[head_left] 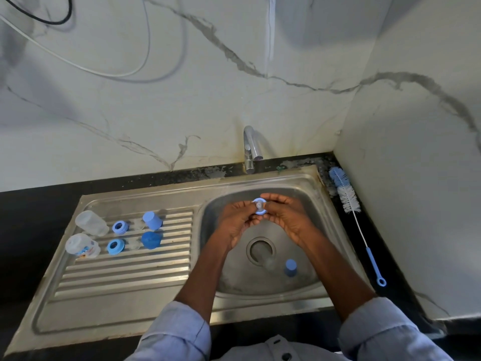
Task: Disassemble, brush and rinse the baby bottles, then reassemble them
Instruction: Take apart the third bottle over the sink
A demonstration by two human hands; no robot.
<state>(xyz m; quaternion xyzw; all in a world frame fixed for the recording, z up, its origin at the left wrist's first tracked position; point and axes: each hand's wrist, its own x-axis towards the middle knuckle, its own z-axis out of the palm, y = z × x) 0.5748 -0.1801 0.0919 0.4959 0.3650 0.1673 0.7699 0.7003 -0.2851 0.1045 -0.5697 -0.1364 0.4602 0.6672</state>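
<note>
1. The sink (307, 280) is the landmark: a steel basin with a ribbed draining board running off to its left, set in a dark desk (31, 201).
2. On that draining board lie two clear bottles (91, 223), two blue collars (120, 227) and two blue caps (151, 220), with what look like clear teats between collars and caps, though the view is too faint to be sure.
3. The bottle brush (348, 198) lies on the desk just right of the sink, bristles toward the wall.
4. Inside the sink, near the drain, stands another blue cap (290, 267).
5. Over the basin, below the tap (251, 149), the left hand (238, 222) and right hand (285, 217) together pinch a blue ring with its teat (259, 206), each grip closed on the rim.
6. The ring is light, stiff plastic and likely wet and slippery; the teat is soft and bends, so holding the ring's outer edge is safest.
</note>
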